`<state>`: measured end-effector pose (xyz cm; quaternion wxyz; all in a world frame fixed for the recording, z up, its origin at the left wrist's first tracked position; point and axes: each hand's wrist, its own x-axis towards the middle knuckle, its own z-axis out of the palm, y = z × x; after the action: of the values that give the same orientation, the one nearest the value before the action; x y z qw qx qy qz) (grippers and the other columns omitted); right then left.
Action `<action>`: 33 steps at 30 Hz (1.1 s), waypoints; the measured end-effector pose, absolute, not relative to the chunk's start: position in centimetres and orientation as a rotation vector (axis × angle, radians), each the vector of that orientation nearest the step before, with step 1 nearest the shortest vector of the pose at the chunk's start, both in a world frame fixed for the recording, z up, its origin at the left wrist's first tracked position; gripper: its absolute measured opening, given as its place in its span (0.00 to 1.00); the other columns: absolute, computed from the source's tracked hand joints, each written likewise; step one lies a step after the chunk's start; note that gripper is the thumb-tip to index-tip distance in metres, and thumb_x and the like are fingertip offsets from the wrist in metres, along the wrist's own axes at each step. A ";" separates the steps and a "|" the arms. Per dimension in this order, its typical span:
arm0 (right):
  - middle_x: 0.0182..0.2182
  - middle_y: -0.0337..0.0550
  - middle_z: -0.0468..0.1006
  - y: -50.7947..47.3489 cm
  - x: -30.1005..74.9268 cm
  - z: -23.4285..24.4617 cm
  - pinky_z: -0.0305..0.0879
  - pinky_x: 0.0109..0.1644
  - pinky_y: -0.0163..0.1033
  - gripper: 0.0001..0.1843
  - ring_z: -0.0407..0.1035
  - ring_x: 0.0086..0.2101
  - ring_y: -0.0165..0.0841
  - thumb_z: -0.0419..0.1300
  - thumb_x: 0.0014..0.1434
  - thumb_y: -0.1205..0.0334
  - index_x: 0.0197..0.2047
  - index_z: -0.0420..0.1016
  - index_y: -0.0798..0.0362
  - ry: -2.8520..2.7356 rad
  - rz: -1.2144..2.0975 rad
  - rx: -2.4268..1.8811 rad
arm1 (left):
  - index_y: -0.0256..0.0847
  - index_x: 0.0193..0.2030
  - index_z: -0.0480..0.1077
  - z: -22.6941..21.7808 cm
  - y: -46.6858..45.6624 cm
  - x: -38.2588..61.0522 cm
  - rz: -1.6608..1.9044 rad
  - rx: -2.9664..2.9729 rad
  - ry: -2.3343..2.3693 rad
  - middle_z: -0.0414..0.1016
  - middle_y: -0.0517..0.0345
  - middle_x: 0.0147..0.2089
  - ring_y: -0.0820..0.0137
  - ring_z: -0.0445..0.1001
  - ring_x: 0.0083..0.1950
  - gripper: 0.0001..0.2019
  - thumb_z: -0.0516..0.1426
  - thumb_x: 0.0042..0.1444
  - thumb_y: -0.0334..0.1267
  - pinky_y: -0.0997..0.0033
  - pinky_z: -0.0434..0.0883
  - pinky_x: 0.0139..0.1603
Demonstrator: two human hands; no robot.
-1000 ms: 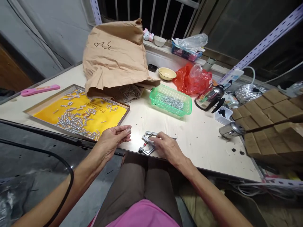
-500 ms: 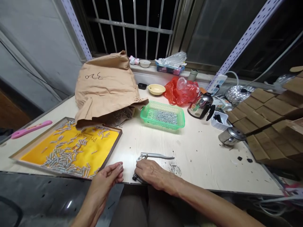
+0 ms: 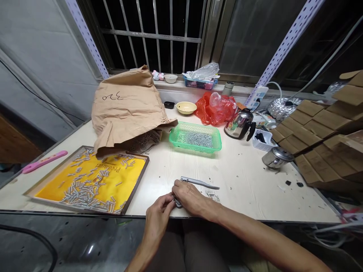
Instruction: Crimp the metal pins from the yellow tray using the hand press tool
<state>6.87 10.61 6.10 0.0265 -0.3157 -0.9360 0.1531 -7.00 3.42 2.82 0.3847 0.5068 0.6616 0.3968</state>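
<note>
My right hand [image 3: 188, 194] is closed around a plier-like metal tool [image 3: 201, 183] near the table's front edge. One long grey handle sticks out past the hand to the right; the grip covers much of the rest. My left hand [image 3: 159, 212] pinches at the tool's near end, fingertips meeting those of the right hand. Whatever small piece it pinches is mostly hidden. To the left, a shallow tray [image 3: 133, 183] with a yellow lining holds many small silvery metal pins [image 3: 85, 192]. A green plastic basket [image 3: 195, 149] beyond the hands contains more small metal pieces [image 3: 198, 139].
A large brown paper bag [image 3: 127, 105] lies over the tray's back edge, metal pieces in its mouth. Behind the basket are a yellow dish [image 3: 186, 108] and a red plastic bag [image 3: 212, 109]. A kettle [image 3: 240, 124], a metal cup [image 3: 278, 158] and stacked cardboard boxes [image 3: 320, 132] stand right.
My left hand, which pinched a small silvery piece beside the tray, has moved right to meet the tool. My right hand and the tool have shifted slightly right and away from the edge.
</note>
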 end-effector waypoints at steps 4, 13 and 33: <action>0.36 0.44 0.69 9.9 8.0 4.3 0.58 0.38 0.34 0.06 0.62 0.36 0.31 0.50 0.63 0.70 0.36 0.68 0.57 -2.767 0.497 -0.815 | 0.44 0.36 0.72 3.1 2.8 -7.2 0.935 1.489 1.708 0.78 0.58 0.37 0.67 0.75 0.38 0.08 0.53 0.54 0.42 0.72 0.70 0.40; 0.35 0.42 0.69 10.4 8.7 5.0 0.59 0.38 0.34 0.06 0.64 0.34 0.30 0.51 0.61 0.69 0.38 0.68 0.55 -2.785 0.613 -0.783 | 0.44 0.38 0.72 2.8 1.7 -7.1 0.970 1.670 1.673 0.76 0.56 0.39 0.66 0.75 0.41 0.09 0.52 0.57 0.40 0.70 0.70 0.42; 0.41 0.48 0.69 11.4 13.3 4.2 0.58 0.41 0.39 0.12 0.61 0.41 0.38 0.48 0.60 0.74 0.40 0.69 0.54 -2.575 0.116 -1.729 | 0.41 0.41 0.70 2.8 1.1 -5.9 1.087 2.200 1.595 0.73 0.51 0.50 0.65 0.71 0.51 0.07 0.52 0.59 0.31 0.62 0.71 0.49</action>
<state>13.30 11.37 4.20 0.0188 -0.5571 -0.8294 0.0372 -5.91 1.12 2.84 0.1074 0.7474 0.5418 0.3692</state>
